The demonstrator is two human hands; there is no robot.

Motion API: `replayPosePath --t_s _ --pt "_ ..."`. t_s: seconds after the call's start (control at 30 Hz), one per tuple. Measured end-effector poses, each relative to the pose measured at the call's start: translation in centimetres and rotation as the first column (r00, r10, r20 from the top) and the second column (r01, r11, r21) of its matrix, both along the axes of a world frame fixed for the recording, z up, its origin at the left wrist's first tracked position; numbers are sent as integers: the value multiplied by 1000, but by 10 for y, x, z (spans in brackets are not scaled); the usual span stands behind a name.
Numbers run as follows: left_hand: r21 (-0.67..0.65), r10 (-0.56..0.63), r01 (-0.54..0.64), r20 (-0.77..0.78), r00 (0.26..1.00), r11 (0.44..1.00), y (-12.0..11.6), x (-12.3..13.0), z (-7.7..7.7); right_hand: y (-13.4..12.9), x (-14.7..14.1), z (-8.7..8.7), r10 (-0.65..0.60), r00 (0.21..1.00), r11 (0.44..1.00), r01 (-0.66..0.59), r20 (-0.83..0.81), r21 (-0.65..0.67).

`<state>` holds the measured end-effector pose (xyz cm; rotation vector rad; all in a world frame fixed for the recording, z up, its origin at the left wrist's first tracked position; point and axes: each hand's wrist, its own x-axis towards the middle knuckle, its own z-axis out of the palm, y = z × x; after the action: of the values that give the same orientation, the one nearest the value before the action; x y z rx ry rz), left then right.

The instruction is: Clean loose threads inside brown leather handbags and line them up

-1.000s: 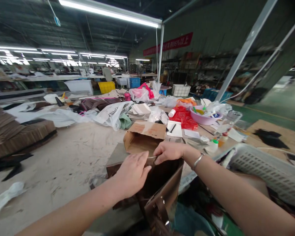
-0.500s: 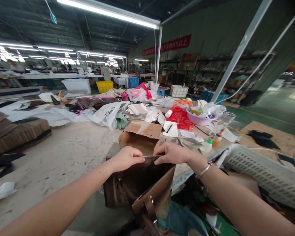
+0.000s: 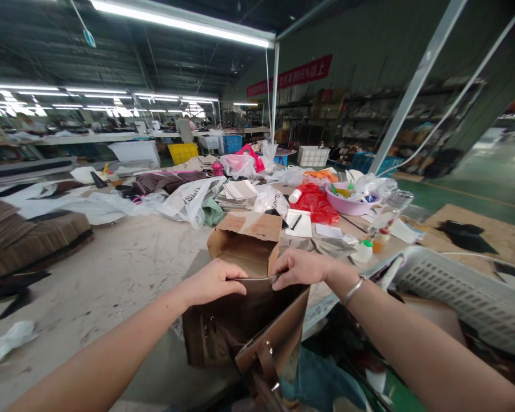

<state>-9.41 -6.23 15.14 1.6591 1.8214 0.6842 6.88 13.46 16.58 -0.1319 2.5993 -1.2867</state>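
A brown bag (image 3: pixel 270 337) with its mouth wide open stands at the table's near edge, its handle and metal fittings facing me. My left hand (image 3: pixel 218 280) pinches the bag's far rim between thumb and fingers. On the same rim, a short way to the right, my right hand (image 3: pixel 298 268) has a closed grip, with a bracelet on that wrist. Just behind the rim sits an open cardboard box (image 3: pixel 249 252), its flap raised. The bag's inside is dark.
A stack of brown pieces (image 3: pixel 34 234) lies at the left on the table (image 3: pixel 124 269). Plastic bags, a red bag (image 3: pixel 315 205), a purple basin (image 3: pixel 349 203) and small bottles spread across the back. A white perforated basket (image 3: pixel 459 297) is at the right.
The bag's far rim and both hands have dipped slightly, and more of the box's inside shows. Both hands still grip the rim. The view has shifted slightly.
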Motion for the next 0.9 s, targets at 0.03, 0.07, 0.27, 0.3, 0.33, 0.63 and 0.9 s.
replayPosePath --t_s 0.03,0.07,0.27,0.3,0.33,0.63,0.9 --pt "-7 -19 19 -7 1000 1000 -4 -3 2 1 0 0 -9 1000 1000 9 10 1" --pt "-17 -24 24 -15 1000 1000 -8 -6 4 1 -1 -1 -16 1000 1000 16 17 -2" --pt "-51 -23 26 56 998 998 -17 -22 -12 1 -5 -5 45 998 998 -43 45 -46" --pt "-58 -34 40 99 994 998 -16 -24 -17 1 -6 -6 51 998 998 -48 46 -48" --pt "-68 -43 52 135 990 996 -16 -26 -21 0 -6 -6 54 997 998 -52 46 -45" --pt "50 -11 10 7 1000 999 -37 -23 -14 2 -12 -6 19 997 999 -21 70 32" --pt "122 151 -166 123 981 979 -35 -21 -38 2 -15 -9 40 995 999 -40 87 0"
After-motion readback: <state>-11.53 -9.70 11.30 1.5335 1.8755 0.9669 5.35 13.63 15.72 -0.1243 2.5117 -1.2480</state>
